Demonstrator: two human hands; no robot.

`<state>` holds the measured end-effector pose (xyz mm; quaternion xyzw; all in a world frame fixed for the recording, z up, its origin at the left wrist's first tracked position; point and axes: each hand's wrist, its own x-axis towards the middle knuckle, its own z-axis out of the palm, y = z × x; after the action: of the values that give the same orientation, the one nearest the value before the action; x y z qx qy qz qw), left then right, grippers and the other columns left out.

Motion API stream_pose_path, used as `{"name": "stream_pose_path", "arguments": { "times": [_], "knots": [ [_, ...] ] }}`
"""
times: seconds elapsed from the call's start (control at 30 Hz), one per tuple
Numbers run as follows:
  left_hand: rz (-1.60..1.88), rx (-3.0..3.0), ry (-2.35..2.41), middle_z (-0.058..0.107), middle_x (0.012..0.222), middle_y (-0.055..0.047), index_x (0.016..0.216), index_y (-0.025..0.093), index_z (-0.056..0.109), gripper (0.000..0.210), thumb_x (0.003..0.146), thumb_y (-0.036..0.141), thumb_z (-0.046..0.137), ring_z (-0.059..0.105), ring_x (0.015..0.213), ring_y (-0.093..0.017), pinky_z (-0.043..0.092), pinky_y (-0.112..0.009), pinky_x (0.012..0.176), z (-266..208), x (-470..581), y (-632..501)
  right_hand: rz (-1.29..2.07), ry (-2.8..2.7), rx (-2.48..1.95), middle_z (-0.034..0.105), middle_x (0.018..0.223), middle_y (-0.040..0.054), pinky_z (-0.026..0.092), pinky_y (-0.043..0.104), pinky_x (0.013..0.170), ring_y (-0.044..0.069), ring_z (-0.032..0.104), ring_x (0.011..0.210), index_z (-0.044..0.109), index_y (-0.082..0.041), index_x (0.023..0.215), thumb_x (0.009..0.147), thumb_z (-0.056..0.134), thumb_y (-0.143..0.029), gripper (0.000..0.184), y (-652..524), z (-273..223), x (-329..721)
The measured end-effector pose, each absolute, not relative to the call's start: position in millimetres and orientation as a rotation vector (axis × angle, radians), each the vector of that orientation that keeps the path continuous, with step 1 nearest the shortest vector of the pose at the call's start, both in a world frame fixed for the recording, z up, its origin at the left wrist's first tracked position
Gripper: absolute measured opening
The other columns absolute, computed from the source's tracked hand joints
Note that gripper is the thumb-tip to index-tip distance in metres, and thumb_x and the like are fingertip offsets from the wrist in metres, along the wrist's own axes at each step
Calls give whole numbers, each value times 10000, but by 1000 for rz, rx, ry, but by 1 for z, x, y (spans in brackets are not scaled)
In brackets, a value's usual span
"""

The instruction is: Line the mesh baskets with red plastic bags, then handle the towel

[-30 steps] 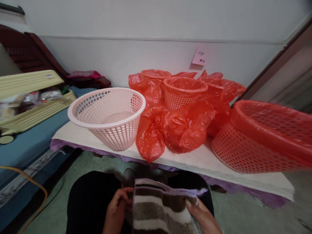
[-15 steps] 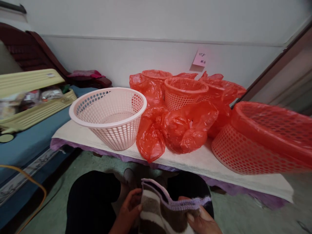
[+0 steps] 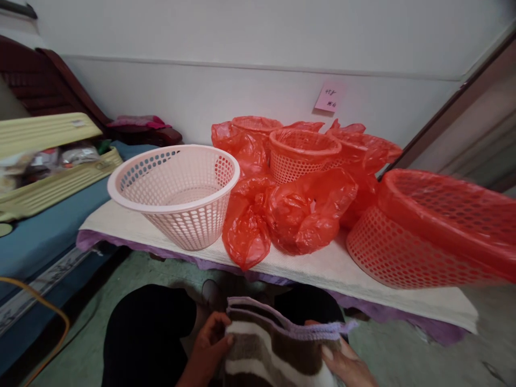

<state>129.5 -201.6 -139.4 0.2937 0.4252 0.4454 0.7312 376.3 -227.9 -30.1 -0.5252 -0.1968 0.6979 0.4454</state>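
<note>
Two hands hold one striped towel [image 3: 278, 349], brown and cream with a lilac hem, low over the person's lap in front of the desk [image 3: 322, 266]. Left hand [image 3: 209, 344]: fingers curled, pinching the towel's left edge. Right hand [image 3: 346, 365]: fingers pressed onto the cloth at its right edge; thumb hidden. Judgement: soft, limp, light terry; not slippery, not fragile; best taken at the hemmed corners. On the wall, a pink note [image 3: 327, 97] bears handwriting, too small to read. No brand visible on the pink basket [image 3: 177, 193].
</note>
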Motion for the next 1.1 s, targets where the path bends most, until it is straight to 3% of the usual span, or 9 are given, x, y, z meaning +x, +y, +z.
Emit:
{"name": "stream_pose_path", "arguments": {
  "times": [0.13, 0.23, 0.37, 0.47, 0.57, 0.67, 0.9, 1.0, 1.1],
  "knots": [
    [995, 642, 900, 670, 1134, -59, 1201, 299, 579, 551, 696, 334, 798, 628, 1009, -225, 472, -351, 875, -145, 126, -206, 1760, -437, -1267, 752, 917, 128, 480, 490, 930, 348, 676, 985, 720, -201, 1058, 552, 845, -533, 618, -228, -27, 374],
    [983, 679, 939, 689, 1074, -53, 1093, 273, 640, 432, 695, 337, 796, 641, 971, -227, 487, -339, 844, -147, 125, -208, 1770, -440, -1241, 753, 925, 126, 484, 487, 928, 343, 678, 990, 713, -202, 1080, 601, 819, -524, 587, -228, -26, 372],
    [975, 682, 859, 691, 1091, -54, 1167, 289, 617, 575, 638, 352, 834, 645, 976, -236, 480, -348, 860, -149, 124, -207, 1753, -471, -1260, 753, 934, 126, 473, 486, 948, 343, 668, 1014, 713, -196, 1082, 596, 820, -535, 602, -226, -26, 371],
    [855, 760, 902, 719, 959, -62, 1078, 228, 673, 522, 624, 438, 824, 657, 893, -239, 492, -337, 804, -148, 122, -205, 1738, -494, -1285, 751, 940, 120, 459, 485, 971, 342, 657, 1036, 719, -197, 1065, 576, 826, -550, 613, -226, -28, 373],
    [812, 924, 1030, 707, 982, -74, 1063, 207, 700, 456, 716, 502, 727, 636, 959, -263, 481, -383, 885, -141, 118, -202, 1696, -541, -1344, 745, 975, 123, 446, 490, 988, 346, 639, 1073, 721, -196, 1056, 575, 817, -573, 619, -227, -31, 376],
    [836, 1174, 1177, 658, 1067, -74, 1010, 224, 728, 311, 816, 447, 631, 585, 1048, -254, 445, -364, 950, -132, 112, -199, 1601, -618, -1450, 732, 1042, 130, 436, 482, 1004, 349, 611, 1121, 720, -188, 1049, 589, 800, -596, 620, -227, -35, 378],
    [986, 1187, 1378, 610, 965, -42, 854, 208, 721, 237, 771, 428, 691, 566, 911, -199, 465, -231, 797, -124, 98, -201, 1513, -599, -1516, 724, 1078, 96, 458, 428, 984, 295, 628, 1092, 679, -201, 1136, 650, 774, -580, 624, -225, -38, 380],
    [1100, 985, 1474, 629, 909, -35, 840, 195, 723, 342, 678, 494, 758, 569, 893, -207, 471, -234, 800, -124, 93, -201, 1458, -636, -1483, 726, 1069, 83, 452, 409, 987, 279, 637, 1071, 684, -201, 1118, 678, 771, -542, 563, -223, -42, 383],
    [1209, 815, 1563, 617, 801, -10, 777, 183, 694, 432, 595, 563, 789, 542, 763, -174, 467, -214, 680, -121, 88, -200, 1445, -628, -1459, 739, 1005, 85, 489, 403, 929, 286, 662, 1005, 691, -178, 1070, 707, 758, -508, 496, -223, -47, 385]
  ]
}}
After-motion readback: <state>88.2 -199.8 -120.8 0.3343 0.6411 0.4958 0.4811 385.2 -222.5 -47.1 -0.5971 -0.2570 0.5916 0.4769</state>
